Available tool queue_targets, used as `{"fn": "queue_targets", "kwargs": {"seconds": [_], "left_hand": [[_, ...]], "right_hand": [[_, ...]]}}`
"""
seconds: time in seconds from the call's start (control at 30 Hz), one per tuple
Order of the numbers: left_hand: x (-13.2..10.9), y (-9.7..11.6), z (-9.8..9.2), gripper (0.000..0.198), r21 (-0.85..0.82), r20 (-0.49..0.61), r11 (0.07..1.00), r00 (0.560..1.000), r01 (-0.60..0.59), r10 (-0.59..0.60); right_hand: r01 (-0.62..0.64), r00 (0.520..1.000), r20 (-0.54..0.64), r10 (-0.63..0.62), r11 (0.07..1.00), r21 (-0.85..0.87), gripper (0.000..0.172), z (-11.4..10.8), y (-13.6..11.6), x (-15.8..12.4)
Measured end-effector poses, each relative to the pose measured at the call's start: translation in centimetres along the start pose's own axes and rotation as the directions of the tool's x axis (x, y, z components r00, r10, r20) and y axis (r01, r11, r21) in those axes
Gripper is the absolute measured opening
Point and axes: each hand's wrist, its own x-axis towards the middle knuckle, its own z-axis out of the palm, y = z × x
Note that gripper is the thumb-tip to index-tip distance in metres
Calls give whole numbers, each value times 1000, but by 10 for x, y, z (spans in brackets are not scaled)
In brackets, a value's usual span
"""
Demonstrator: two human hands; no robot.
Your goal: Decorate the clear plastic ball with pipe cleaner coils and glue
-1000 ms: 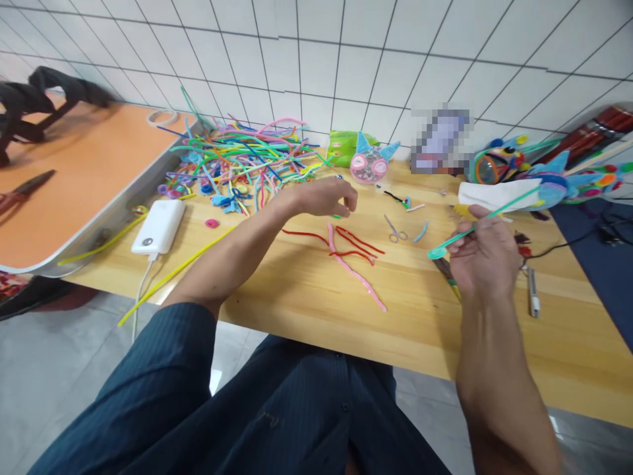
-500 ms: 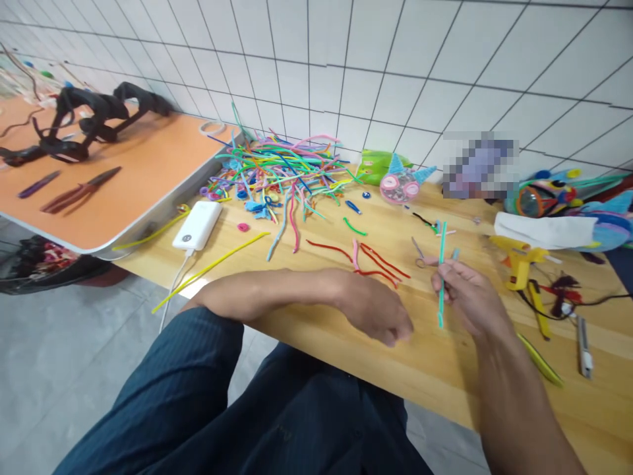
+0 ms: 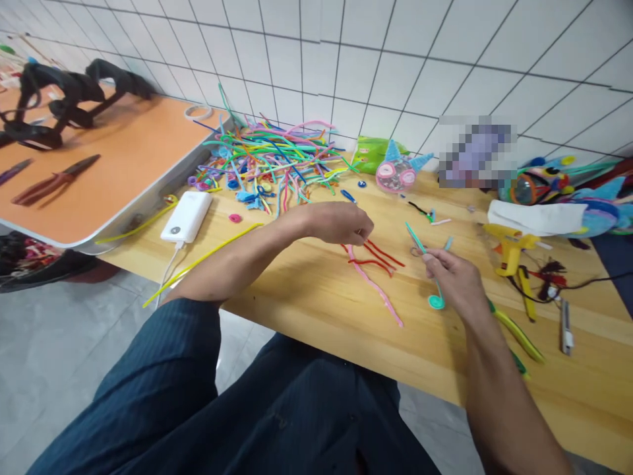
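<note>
In my right hand (image 3: 452, 274), thumb and fingers pinch a teal pipe cleaner (image 3: 414, 235). Its lower end is wound into a flat spiral (image 3: 436, 302) that hangs below the fingers. My left hand (image 3: 341, 223) is over the table with its fingers curled down; what they hold, if anything, is hidden. Right beside it lie several red pipe cleaners (image 3: 386, 254) and a long pink pipe cleaner (image 3: 378, 290). A small metal loop (image 3: 415, 251) shows just behind the teal piece. A short light-blue piece (image 3: 449, 243) appears beyond my right hand.
Loose pipe cleaners (image 3: 277, 148) are heaped by the wall. A white power bank (image 3: 185, 218) and a yellow pipe cleaner (image 3: 212, 257) lie left. At right are a yellow glue gun (image 3: 512, 247), green-yellow pliers (image 3: 519, 336) and a utility knife (image 3: 566, 330). An orange tray (image 3: 123, 158) holds pliers.
My left hand has moved left and away from me, onto the far side of the red pieces, uncovering the pink pipe cleaner. The teal pipe cleaner has turned, so its spiral now shows face-on.
</note>
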Motion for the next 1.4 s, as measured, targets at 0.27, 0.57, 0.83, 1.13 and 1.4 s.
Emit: {"fn": "queue_targets", "kwargs": {"seconds": [0.27, 0.57, 0.83, 1.13, 1.4], "left_hand": [[4, 14, 28, 22, 11, 114, 1000, 993, -4, 3], [0, -50, -6, 27, 114, -130, 977, 977, 181, -166], [-25, -140, -30, 34, 4, -125, 903, 897, 429, -425], [7, -135, 34, 20, 106, -237, 877, 869, 468, -435], [16, -105, 56, 40, -18, -522, 861, 730, 509, -442]], "right_hand": [[30, 999, -18, -33, 986, -164, 44, 4, 20, 6], [189, 978, -57, -201, 967, -170, 48, 10, 14, 1], [183, 982, -41, -186, 980, -74, 41, 11, 9, -1], [165, 986, -27, -166, 985, -42, 45, 13, 7, -1], [143, 987, 64, -146, 989, 45, 45, 13, -16, -1]]}}
